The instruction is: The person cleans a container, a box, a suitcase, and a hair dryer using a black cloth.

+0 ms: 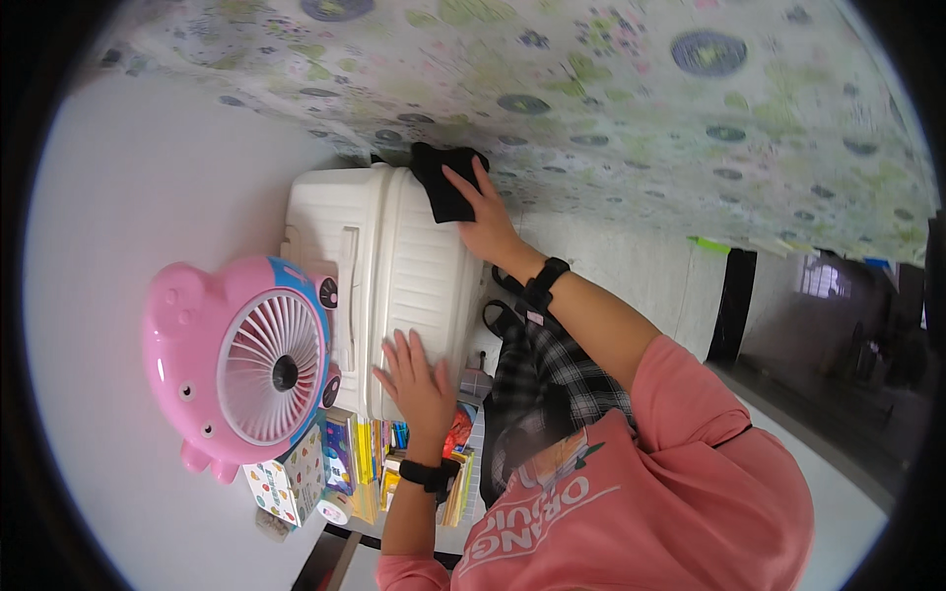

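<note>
My right hand (487,223) presses a folded black cloth (448,185) against the upper end of a cream-white, ribbed plastic storage box (419,271). Its fingers lie over the cloth. Lower in the picture, my left hand (418,382) rests flat on the same side of the box with fingers spread, holding nothing. A lid edge and a pale handle (348,297) run along the box to the left of my hands. On the handle side sits a pink and blue animal-shaped fan (281,360) with a round white grille.
Books (370,453) and a patterned carton (296,478) stand below the box. A flower-patterned cloth covering (611,108) hangs along the top. Pale floor (631,266) shows beside my legs, and a dark glossy surface (828,335) is at the right.
</note>
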### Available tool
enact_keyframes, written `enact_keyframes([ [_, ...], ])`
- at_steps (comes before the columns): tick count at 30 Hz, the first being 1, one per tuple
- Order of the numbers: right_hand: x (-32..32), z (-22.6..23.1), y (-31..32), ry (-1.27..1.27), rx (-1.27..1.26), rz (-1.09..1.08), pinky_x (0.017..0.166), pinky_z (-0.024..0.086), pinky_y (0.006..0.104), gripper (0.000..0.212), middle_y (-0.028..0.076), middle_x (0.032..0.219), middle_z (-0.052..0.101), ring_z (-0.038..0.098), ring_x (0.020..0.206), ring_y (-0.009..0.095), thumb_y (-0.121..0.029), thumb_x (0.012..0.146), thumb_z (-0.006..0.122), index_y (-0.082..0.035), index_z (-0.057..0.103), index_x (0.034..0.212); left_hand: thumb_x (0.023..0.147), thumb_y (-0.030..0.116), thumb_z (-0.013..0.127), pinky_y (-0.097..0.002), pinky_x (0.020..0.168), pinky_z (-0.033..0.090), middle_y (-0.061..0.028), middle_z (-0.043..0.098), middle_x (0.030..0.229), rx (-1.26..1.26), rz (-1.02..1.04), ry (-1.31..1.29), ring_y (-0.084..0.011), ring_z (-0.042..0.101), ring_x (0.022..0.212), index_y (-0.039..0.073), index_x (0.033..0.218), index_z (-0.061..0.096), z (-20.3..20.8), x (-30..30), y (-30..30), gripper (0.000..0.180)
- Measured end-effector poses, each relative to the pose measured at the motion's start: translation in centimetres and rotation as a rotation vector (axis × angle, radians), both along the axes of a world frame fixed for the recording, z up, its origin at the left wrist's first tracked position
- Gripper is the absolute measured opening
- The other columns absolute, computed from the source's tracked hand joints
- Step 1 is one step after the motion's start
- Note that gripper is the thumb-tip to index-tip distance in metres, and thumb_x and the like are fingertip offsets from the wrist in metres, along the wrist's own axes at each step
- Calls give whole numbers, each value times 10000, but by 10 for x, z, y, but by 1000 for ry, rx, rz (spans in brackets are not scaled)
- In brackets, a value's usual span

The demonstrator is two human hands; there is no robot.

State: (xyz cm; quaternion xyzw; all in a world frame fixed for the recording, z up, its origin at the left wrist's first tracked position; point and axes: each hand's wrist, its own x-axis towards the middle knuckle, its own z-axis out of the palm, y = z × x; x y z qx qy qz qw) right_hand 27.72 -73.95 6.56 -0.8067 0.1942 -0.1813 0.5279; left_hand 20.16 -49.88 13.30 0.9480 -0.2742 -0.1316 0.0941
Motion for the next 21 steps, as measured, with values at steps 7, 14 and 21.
enact_keyframes([
  [7, -95, -5, 80, -194, -108, 167, 1084, 98, 556, 855, 170, 1500, 20, 33, 1333, 493, -34, 619, 667, -180, 329, 1391, 912, 154, 399, -512, 1085, 90, -185, 404, 1361, -161, 40, -193, -355, 301, 1309, 1, 1313, 412, -23, -14, 17, 429],
  [14, -203, -22, 76, 274, 79, 770, 905, 441, 378, 685, 226, 1385, 328, 476, 1145, 355, -65, 652, 612, -91, 420, 1309, 934, 157, 368, -528, 1072, 114, -184, 367, 1385, -112, -2, -236, -345, 288, 1316, 19, 1309, 412, -28, -18, 24, 403],
  [21, -177, -36, 49, 331, 409, -358, 563, 439, 421, 432, 220, 666, 602, 611, 658, 366, -362, 885, 502, 59, 588, 844, 862, 153, 510, -556, 1046, 170, -212, 311, 1403, -41, -259, -236, -421, 259, 1297, 129, 1345, 404, -17, -14, -12, 495],
])
